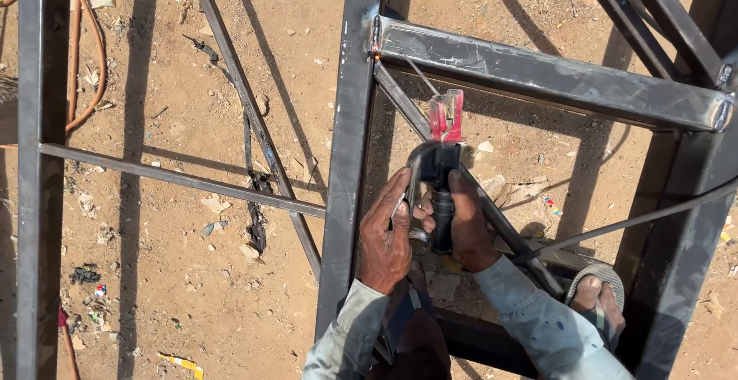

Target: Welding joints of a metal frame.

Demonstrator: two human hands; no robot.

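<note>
While the right hand [467,222] grips the black handle of a red-jawed electrode holder [442,165] beside a diagonal steel bar [400,99], the left hand [387,234] curls against the upright steel post [350,157], steadying it.

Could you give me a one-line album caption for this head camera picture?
Both hands, left hand and right hand, grip a red-jawed welding electrode holder against a steel frame above sandy ground.

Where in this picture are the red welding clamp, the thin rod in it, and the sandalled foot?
Red welding clamp [447,116], head view, on its red jaw.
Thin rod [422,76], head view, mid-length.
Sandalled foot [597,294], head view, on the toes.
</note>
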